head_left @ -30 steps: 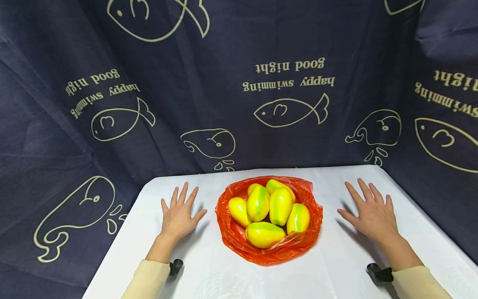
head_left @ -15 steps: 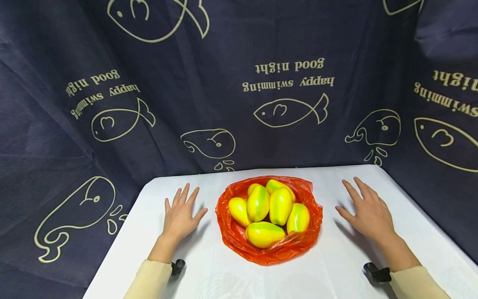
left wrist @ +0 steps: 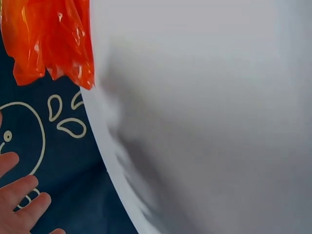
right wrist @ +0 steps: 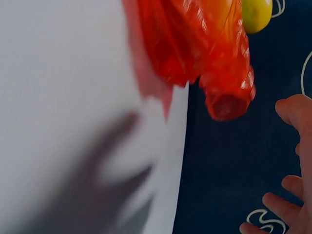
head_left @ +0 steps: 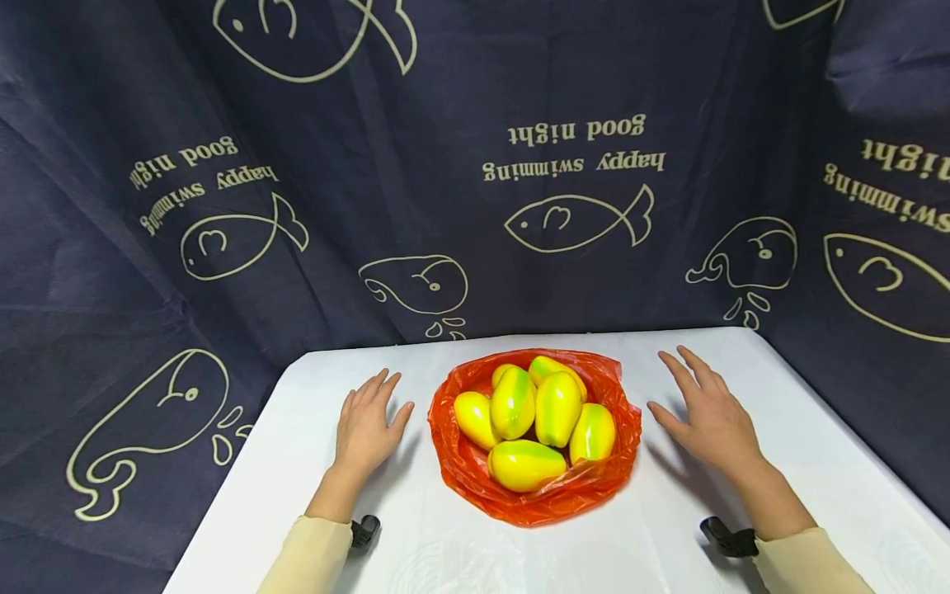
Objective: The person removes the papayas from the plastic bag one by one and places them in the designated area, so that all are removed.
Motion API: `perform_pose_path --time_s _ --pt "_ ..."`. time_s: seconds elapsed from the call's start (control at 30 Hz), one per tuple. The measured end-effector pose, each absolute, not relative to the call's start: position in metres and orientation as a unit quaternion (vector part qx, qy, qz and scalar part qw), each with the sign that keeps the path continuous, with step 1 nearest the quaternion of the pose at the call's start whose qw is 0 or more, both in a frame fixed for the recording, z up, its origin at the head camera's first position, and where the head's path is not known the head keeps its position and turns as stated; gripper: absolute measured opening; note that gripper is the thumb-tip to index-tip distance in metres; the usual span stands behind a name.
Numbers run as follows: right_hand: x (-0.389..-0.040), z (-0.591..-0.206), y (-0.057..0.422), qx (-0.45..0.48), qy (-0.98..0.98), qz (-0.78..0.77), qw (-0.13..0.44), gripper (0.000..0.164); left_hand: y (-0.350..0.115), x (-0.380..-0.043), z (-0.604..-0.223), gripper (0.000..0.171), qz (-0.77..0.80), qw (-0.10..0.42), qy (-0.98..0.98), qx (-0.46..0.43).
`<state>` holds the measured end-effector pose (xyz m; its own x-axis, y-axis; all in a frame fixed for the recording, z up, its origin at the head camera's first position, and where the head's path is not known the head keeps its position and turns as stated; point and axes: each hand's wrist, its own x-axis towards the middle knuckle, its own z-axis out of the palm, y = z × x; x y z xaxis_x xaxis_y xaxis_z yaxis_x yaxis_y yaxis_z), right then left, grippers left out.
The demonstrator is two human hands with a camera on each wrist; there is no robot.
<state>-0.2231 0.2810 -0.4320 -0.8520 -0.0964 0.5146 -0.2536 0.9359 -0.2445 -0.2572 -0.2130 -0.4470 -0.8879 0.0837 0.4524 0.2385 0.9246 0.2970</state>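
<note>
A red plastic bag (head_left: pixel 475 487) sits at the middle of the table with its mouth spread wide. Inside it lie several yellow-green mangoes (head_left: pixel 527 466), glossy and heaped together. To the left of the bag, my left hand (head_left: pixel 367 425) hovers over the table with fingers extended and nothing in it. My right hand (head_left: pixel 708 412) is held at the bag's right side, fingers extended and thumb toward the bag, also holding nothing. In the right wrist view the bag (right wrist: pixel 195 44) stands beside the thumb, apart from it.
The table (head_left: pixel 579 561) has a white cover. A dark blue curtain (head_left: pixel 445 181) printed with fish and whales hangs around its back and sides. Each wrist wears a small black device, such as the left wrist camera (head_left: pixel 365 530).
Both hands have moved inward toward the bag, the right one farther. Their palms have turned more to face each other. The bag and mangoes have stayed put.
</note>
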Motion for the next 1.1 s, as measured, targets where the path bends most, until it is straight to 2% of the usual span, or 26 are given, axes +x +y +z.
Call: perform_pose_path --time_s 0.17,0.3,0.83,1.1 --pt "-0.223 -0.427 0.269 0.100 -0.942 0.180 0.266 0.080 -0.207 -0.258 -0.445 0.051 -0.201 0.254 -0.941 -0.096" --pt "-0.222 -0.425 0.261 0.108 -0.932 0.208 0.276 0.076 -0.202 -0.260 -0.443 0.050 -0.232 0.255 -0.934 -0.095" --pt "-0.217 -0.428 0.230 0.139 -0.927 0.224 0.268 0.077 -0.177 -0.265 -0.449 0.049 -0.375 0.171 -0.909 -0.056" --pt "-0.217 -0.434 0.211 0.176 -0.918 0.264 0.240 0.080 -0.161 -0.268 -0.454 0.051 -0.498 0.095 -0.861 -0.026"
